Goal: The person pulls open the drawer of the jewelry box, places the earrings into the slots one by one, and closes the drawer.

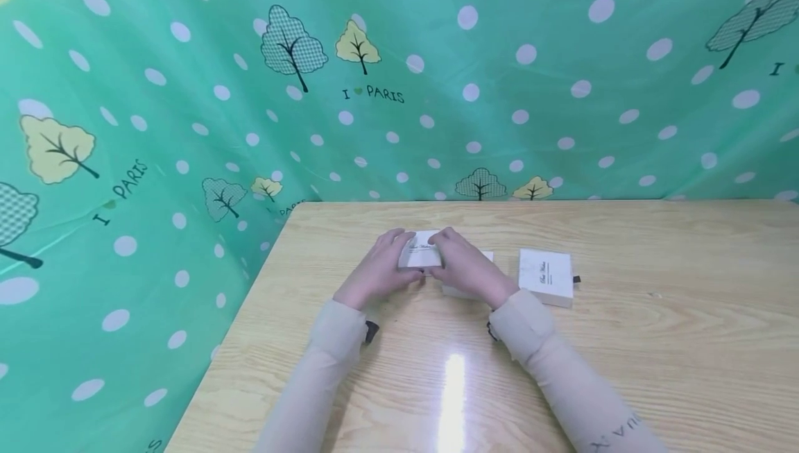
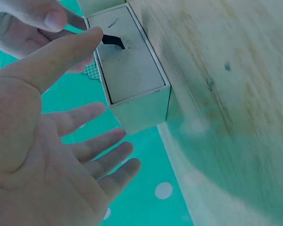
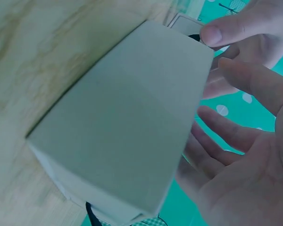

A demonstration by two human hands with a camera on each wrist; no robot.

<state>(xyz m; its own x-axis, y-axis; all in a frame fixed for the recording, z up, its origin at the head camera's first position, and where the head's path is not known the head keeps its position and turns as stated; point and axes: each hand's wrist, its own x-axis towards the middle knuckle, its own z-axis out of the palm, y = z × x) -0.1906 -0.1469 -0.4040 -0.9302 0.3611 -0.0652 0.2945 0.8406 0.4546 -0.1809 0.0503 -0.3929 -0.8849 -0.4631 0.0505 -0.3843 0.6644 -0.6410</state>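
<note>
A small white box (image 1: 419,250) with dark script on its lid lies on the table between the hands. My left hand (image 1: 382,269) is around its left side, with fingers near its upper edge. In the left wrist view, the thumb (image 2: 92,40) touches a black ribbon tab (image 2: 114,41) on the box's end face, and the other fingers extend fairly straight. My right hand (image 1: 465,266) is at the box's right side, its fingers loosely extended. A second white box (image 3: 122,103) stands just under the right hand, partly hidden by it in the head view.
Farther right on the wooden table (image 1: 674,342) lies a third white box (image 1: 545,276) with script on top and a black tab (image 1: 577,279). A green dotted curtain (image 1: 437,127) with printed trees hangs behind the table and along its left side.
</note>
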